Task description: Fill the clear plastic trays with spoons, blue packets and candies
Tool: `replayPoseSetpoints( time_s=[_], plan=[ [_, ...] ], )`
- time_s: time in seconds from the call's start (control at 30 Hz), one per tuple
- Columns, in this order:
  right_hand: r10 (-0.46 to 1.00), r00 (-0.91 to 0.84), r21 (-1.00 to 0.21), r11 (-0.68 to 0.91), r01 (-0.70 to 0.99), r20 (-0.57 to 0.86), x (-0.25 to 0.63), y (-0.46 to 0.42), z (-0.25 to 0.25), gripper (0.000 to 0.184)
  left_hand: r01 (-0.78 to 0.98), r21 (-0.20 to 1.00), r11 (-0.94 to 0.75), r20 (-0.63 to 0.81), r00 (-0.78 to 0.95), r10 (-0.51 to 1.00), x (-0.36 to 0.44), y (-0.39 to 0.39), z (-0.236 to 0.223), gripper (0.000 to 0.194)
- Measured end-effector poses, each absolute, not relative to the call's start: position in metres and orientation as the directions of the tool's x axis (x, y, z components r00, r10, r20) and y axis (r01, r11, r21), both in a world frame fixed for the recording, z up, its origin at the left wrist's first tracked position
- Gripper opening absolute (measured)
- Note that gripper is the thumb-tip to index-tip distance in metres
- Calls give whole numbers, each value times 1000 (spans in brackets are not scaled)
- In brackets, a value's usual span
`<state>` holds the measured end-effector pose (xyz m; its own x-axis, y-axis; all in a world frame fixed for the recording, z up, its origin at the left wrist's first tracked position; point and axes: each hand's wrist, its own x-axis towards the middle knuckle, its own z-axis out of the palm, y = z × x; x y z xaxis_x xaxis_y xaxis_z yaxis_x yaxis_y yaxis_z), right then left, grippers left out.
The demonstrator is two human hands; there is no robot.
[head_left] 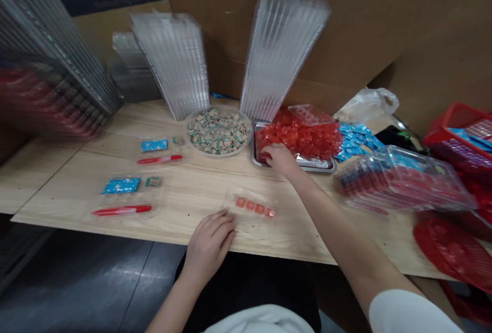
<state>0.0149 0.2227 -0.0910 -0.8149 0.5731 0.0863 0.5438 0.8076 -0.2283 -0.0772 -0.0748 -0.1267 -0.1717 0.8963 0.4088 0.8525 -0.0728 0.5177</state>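
My left hand [213,235] lies on the table's front edge with its fingers stretched out. Its fingertips touch or nearly touch the left end of a clear plastic tray [251,220], which holds a row of several small red square pieces [250,206]. Over at the metal tray [319,166], my right hand [280,160] reaches into the left side of a heap of red translucent plastic pieces [303,136]. Its fingers are curled together, and what they pinch is too small to make out.
A round bowl [220,153] of small green-and-beige pieces stands left of the heap. Two clear trays with blue packets [122,185] and red pens [122,210] lie left. Tall stacks of clear trays [284,51] rise behind. Blue packets [355,141], filled trays [403,179] and red baskets [457,128] are right.
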Motion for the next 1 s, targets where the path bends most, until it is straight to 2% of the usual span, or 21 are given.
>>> replayPoseSetpoints(
  time_s=[0.13, 0.2, 0.27, 0.3, 0.33, 0.4, 0.47, 0.53, 0.63, 0.7, 0.77, 0.83, 0.87, 0.9, 0.93, 1.0],
  plan=[
    [594, -797, -269, 790, 550, 114, 27, 229, -94, 27, 855, 512, -83, 416, -162, 895, -78, -73, -128, 20],
    [668, -714, -411, 723, 556, 210, 34, 233, -89, 26, 853, 513, -92, 420, -157, 894, -78, -73, -129, 20],
    [820, -493, -712, 530, 460, 292, 46, 236, -80, 23, 849, 519, -99, 417, -150, 896, -78, -76, -129, 20],
    [891, -376, -859, 386, 337, 253, 54, 235, -75, 22, 845, 525, -102, 416, -150, 897, -78, -77, -128, 20],
    [939, -305, -954, 226, 195, 160, 65, 232, -70, 22, 838, 536, -101, 417, -159, 895, -79, -79, -126, 20],
    [942, -328, -997, -80, 2, -76, 89, 218, -63, 23, 820, 566, -83, 428, -206, 880, -81, -77, -117, 18],
    [868, -420, -950, -311, -43, -265, 114, 194, -61, 21, 797, 602, -56, 435, -268, 859, -84, -62, -102, 16],
    [796, -473, -905, -425, 8, -378, 135, 164, -64, 22, 783, 621, -27, 420, -303, 855, -85, -30, -84, 13],
    [750, -490, -889, -434, 143, -445, 160, 122, -68, 25, 818, 569, 88, 323, -321, 890, -82, 45, -64, 13],
    [784, -446, -902, -375, 214, -432, 182, 106, -66, 27, 833, 530, 161, 253, -336, 907, -76, 96, -62, 13],
    [893, -313, -925, -231, 300, -324, 216, 105, -60, 27, 834, 523, 173, 232, -334, 914, -72, 133, -67, 11],
    [996, -71, -873, -17, 488, -59, 265, 119, -55, 25, 825, 542, 159, 222, -323, 920, -70, 152, -74, 9],
    [991, 57, -765, 57, 641, 121, 293, 129, -54, 25, 816, 559, 150, 217, -318, 923, -71, 156, -77, 8],
    [926, 176, -600, 63, 798, 333, 321, 141, -55, 27, 802, 581, 139, 216, -316, 924, -72, 156, -79, 8],
    [861, 221, -455, 14, 891, 459, 346, 152, -57, 34, 783, 609, 127, 216, -318, 923, -74, 154, -79, 9],
    [762, 301, -294, -151, 944, 574, 383, 169, -64, 48, 729, 678, 100, 217, -328, 919, -75, 142, -76, 12]
  ],
)
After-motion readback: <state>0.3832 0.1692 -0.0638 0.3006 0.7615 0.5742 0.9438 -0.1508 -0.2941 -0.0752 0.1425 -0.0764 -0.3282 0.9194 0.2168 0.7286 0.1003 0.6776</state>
